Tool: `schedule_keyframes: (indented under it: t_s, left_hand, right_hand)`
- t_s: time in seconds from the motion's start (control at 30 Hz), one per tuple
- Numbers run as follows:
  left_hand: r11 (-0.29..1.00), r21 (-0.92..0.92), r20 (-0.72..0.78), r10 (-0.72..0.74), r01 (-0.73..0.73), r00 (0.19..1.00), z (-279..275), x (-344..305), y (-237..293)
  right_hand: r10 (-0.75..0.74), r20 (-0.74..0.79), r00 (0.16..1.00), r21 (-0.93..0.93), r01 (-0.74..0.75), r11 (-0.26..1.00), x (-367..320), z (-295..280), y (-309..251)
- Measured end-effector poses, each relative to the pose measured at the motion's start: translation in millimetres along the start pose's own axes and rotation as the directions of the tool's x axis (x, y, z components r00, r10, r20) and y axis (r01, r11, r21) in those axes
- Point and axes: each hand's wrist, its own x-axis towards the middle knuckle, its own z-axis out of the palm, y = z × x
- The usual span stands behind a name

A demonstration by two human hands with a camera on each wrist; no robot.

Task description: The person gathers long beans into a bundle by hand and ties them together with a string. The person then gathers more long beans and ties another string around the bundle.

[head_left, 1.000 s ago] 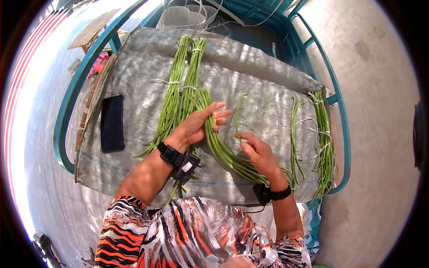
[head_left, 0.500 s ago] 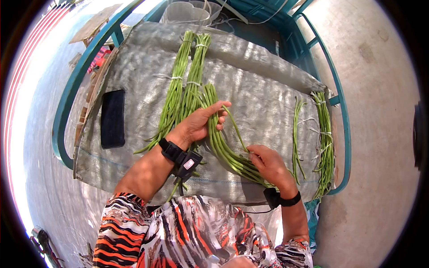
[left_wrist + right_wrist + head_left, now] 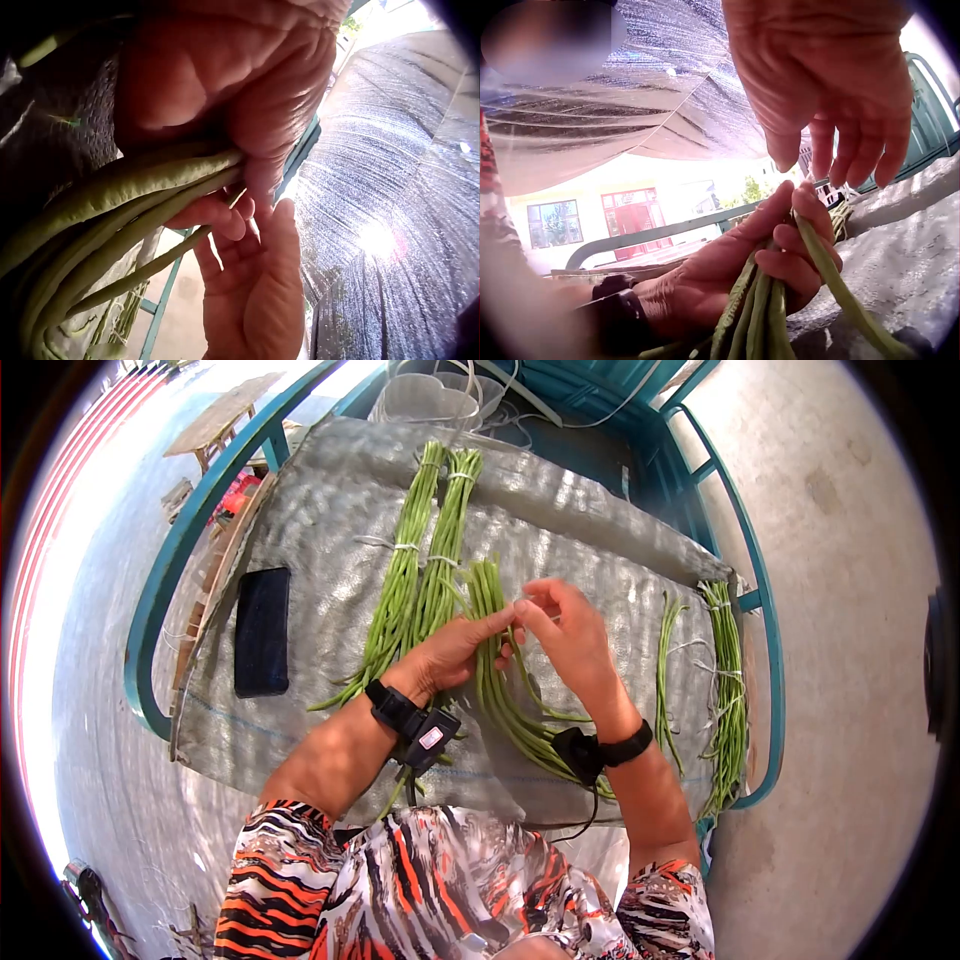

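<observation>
My left hand [image 3: 455, 652] grips a loose bunch of long green beans [image 3: 492, 695] at its upper part, thumb across it. One separate bean [image 3: 840, 289] hangs from the left fingers in the right wrist view, its top near the thumb tip. My right hand [image 3: 577, 640] is beside the left fingertips; in the right wrist view its fingers [image 3: 851, 150] point down, fairly straight, with no bean visible in them. Two bean bundles [image 3: 396, 590] [image 3: 446, 575] with white ties lie left of the held bunch, their lower ends partly behind the left hand and forearm.
A grey woven sheet [image 3: 590, 575] covers the surface, bordered by teal rails [image 3: 160, 610]. A dark flat rectangular object [image 3: 262, 632] lies at left. A few loose beans [image 3: 664, 660] and a tied bundle [image 3: 728, 690] lie at right. Translucent containers [image 3: 425, 400] stand behind.
My right hand has moved up and left from the lower end of the single bean to the left fingertips, letting go of it. The left hand keeps its grip on the bunch.
</observation>
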Motion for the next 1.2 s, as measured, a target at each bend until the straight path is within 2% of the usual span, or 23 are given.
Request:
schedule_keyframes:
  t_s: [0.07,0.17,0.33,0.47,0.57,0.67,0.77,0.97,1.07,1.2]
  left_hand:
    - [1.0,0.02,-0.005,0.017,-0.017,1.0,1,-1,1]
    - [1.0,0.012,0.007,0.02,-0.02,1.0,-5,3,-5]
    - [1.0,0.0,-0.038,-0.021,0.021,0.999,-5,3,-5]
    - [0.999,0.011,-0.02,0.032,-0.031,0.999,0,-2,-2]
    - [0.999,-0.01,-0.019,0.033,-0.033,0.999,-2,0,-4]
    - [0.999,0.007,-0.023,0.037,-0.037,0.999,-1,-1,-3]
    - [0.999,-0.004,-0.013,0.046,-0.046,0.999,-4,1,-4]
    - [0.995,-0.064,0.002,0.072,-0.072,0.997,-8,3,-7]
    - [0.997,-0.047,0.012,0.059,-0.059,0.998,-9,3,-6]
    - [0.998,-0.023,-0.014,0.055,-0.055,0.998,-3,0,-3]
  right_hand:
    - [0.136,0.046,0.99,0.057,-0.139,0.989,10,7,-12]
    - [0.006,-0.062,0.998,-0.138,-0.015,0.99,15,22,-13]
    - [0.129,-0.003,0.992,0.05,-0.129,0.99,22,27,-9]
    - [0.151,0.04,0.988,0.173,-0.155,0.973,26,25,-2]
    - [0.222,0.041,0.974,0.278,-0.225,0.934,24,24,-12]
    - [0.214,-0.002,0.977,0.32,-0.202,0.926,25,28,-13]
    - [0.187,0.0,0.982,0.322,-0.177,0.93,27,32,-5]
    - [0.203,0.041,0.978,0.445,-0.2,0.873,21,34,-6]
    - [0.199,0.078,0.977,0.345,-0.214,0.914,23,29,-1]
    - [0.229,0.092,0.969,0.298,-0.246,0.922,22,26,-9]
